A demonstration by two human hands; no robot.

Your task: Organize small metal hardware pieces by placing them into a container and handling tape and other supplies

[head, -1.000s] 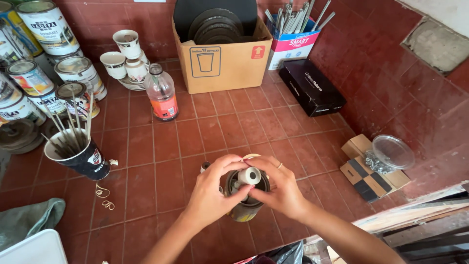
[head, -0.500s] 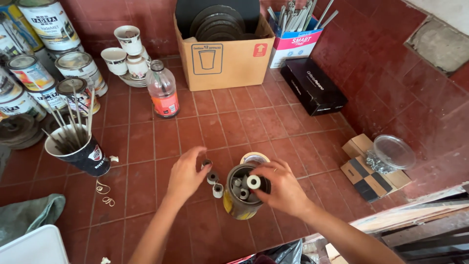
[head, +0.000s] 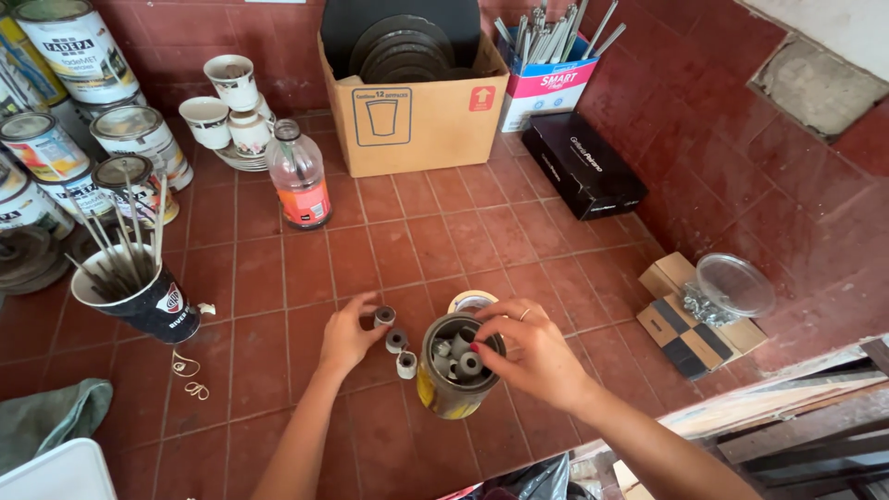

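Note:
An open tin can (head: pixel 451 396) stands on the red tile counter, filled with several small grey and white rollers. My right hand (head: pixel 523 356) reaches over its mouth, fingertips pinching a roller inside (head: pixel 469 363). My left hand (head: pixel 349 335) rests on the tiles left of the can, fingers pinching a small grey roller (head: pixel 384 316). Two more small rollers (head: pixel 401 352) stand on the tiles between that hand and the can. A roll of tape (head: pixel 470 302) lies just behind the can.
A dark cup of sticks (head: pixel 139 296) stands left, paint cans (head: pixel 83 120) behind it. A plastic bottle (head: pixel 299 176), stacked cups (head: pixel 227 111), a cardboard box (head: pixel 412 93), a black box (head: pixel 582 165) and a checkered box (head: pixel 690 319) surround the work spot.
My left hand came off the can and moved left to the tiles, where small rollers now stand. My right hand stayed over the can's mouth.

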